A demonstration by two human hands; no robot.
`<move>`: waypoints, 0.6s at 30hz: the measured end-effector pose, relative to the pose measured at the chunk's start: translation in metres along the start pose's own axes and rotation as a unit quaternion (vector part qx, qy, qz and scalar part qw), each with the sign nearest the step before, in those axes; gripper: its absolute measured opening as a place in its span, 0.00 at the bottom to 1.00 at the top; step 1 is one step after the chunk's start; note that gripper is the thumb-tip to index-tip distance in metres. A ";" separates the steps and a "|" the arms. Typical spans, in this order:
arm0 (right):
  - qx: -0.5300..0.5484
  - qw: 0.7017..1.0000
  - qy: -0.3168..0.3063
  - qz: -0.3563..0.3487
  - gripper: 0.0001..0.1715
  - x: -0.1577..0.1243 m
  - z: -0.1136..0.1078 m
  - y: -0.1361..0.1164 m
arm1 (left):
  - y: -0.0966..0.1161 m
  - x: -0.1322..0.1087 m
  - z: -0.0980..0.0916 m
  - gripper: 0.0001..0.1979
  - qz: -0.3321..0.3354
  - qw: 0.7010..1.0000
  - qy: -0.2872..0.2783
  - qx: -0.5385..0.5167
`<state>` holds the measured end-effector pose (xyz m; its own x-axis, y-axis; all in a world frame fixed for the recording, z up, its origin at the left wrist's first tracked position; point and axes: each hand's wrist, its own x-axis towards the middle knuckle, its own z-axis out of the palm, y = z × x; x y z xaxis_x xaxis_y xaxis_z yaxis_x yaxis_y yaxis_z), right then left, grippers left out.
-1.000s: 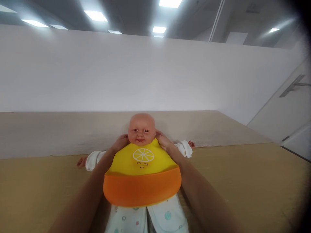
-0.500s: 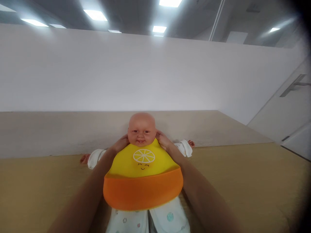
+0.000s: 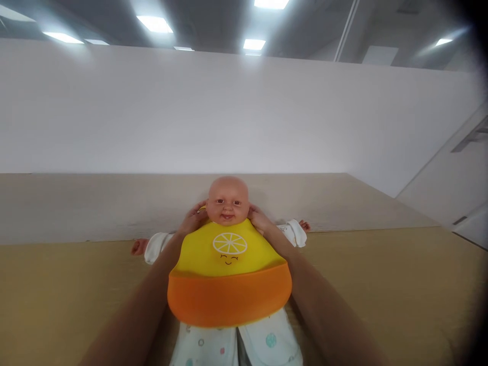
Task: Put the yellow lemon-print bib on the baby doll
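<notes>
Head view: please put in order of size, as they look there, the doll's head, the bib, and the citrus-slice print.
1. Bib, clearly the largest.
2. Doll's head.
3. Citrus-slice print, wide but flatter than the head.

"What's across the middle of the frame?"
"A plain white wall [image 3: 190, 112], running from the left edge well over to the right."
"And above it?"
"A dark ceiling [image 3: 213, 25] with bright lights [image 3: 154, 24], most at the upper left and top centre, one at the upper right."
"Far right?"
"A pale door [image 3: 453, 178], its handle [image 3: 467, 138] cut by the edge."
"Below?"
"A brownish tabletop [image 3: 369, 274], paler towards the wall."
</notes>
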<state>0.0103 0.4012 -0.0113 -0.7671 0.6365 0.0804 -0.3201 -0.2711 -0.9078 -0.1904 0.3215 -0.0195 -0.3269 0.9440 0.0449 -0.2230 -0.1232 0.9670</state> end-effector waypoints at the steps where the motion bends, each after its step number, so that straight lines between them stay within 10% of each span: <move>1: -0.014 1.000 0.012 0.002 0.23 -0.001 0.001 -0.001 | 0.002 -0.001 0.001 0.27 0.001 1.000 -0.001 0.007; 18: -0.186 0.971 0.125 -0.085 0.14 0.017 -0.017 0.013 | 0.009 -0.008 0.011 0.14 0.010 0.976 0.165 0.141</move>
<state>0.0022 0.4210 -0.0285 -0.5461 0.8176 0.1827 -0.1720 0.1040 -0.9796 -0.1798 0.3162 -0.0080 -0.6173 0.7863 0.0273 0.0339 -0.0080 0.9994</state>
